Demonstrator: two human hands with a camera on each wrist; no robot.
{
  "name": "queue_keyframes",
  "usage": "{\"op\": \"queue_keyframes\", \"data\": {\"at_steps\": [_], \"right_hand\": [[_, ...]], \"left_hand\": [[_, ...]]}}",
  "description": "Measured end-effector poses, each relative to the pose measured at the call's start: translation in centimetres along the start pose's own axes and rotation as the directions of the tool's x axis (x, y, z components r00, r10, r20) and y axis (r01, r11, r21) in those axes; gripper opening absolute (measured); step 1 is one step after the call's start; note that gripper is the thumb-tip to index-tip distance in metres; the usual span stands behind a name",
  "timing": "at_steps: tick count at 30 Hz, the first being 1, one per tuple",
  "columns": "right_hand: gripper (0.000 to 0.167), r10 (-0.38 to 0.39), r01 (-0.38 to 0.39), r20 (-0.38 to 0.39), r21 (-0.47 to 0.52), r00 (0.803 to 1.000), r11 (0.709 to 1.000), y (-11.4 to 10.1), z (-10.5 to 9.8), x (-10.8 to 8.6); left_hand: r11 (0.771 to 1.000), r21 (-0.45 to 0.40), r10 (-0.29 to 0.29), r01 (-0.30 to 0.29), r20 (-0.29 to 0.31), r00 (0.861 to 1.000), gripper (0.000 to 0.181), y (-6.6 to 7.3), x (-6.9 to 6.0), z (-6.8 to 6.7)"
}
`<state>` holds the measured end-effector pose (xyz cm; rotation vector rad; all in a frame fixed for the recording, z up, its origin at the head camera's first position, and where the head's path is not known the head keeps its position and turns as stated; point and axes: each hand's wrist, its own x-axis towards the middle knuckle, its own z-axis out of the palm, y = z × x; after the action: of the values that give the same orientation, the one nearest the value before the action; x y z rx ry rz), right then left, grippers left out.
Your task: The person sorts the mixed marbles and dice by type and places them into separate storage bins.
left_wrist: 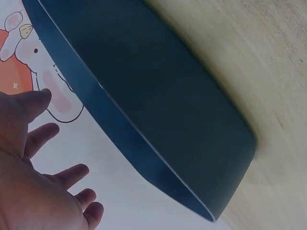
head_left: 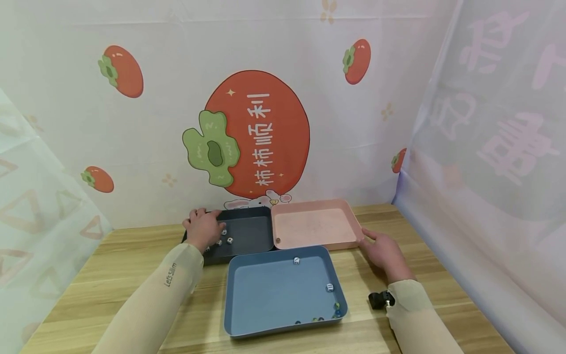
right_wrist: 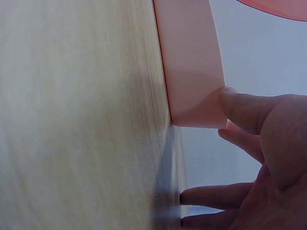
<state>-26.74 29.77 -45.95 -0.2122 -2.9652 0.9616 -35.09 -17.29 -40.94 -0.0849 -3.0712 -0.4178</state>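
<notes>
My left hand (head_left: 204,230) is over the left side of a dark rectangular tray (head_left: 254,223), its fingers spread and bent a little. Several white dice (head_left: 230,240) lie in that tray beneath and beside the hand. In the left wrist view, nothing shows between the fingers (left_wrist: 72,176), and the tray's outer wall (left_wrist: 158,105) stands beside them. At the front right corner of a pink tray (head_left: 318,223), my right hand (head_left: 383,250) touches the rim with its thumb (right_wrist: 240,108). Its index finger is just past the corner. A small brownish marble (head_left: 278,240) sits at the pink tray's front left.
Closer to me is a blue tray (head_left: 278,295). It holds two white dice, one near the back (head_left: 297,260), and several marbles (head_left: 337,312) along its front right edge. A black device (head_left: 381,300) is at my right wrist. A printed cloth wall (head_left: 155,123) rises behind the wooden table (head_left: 208,314).
</notes>
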Motion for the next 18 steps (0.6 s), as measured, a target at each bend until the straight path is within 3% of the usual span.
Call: {"op": "queue_keyframes", "data": {"at_steps": [11,18], "right_hand": [[0.056,-0.006,0.006,0.0,0.002,1.0,1.0,-0.1,0.0,-0.1],[0.057,0.002,-0.003,0.006,0.009,1.0,1.0,-0.1,0.1,-0.2]], "left_hand": [[1.0,0.006,0.01,-0.01,0.019,1.0,0.053,0.9,0.0,0.2],[0.999,-0.017,0.036,-0.036,0.007,0.999,0.055,3.2,0.0,0.4]]}}
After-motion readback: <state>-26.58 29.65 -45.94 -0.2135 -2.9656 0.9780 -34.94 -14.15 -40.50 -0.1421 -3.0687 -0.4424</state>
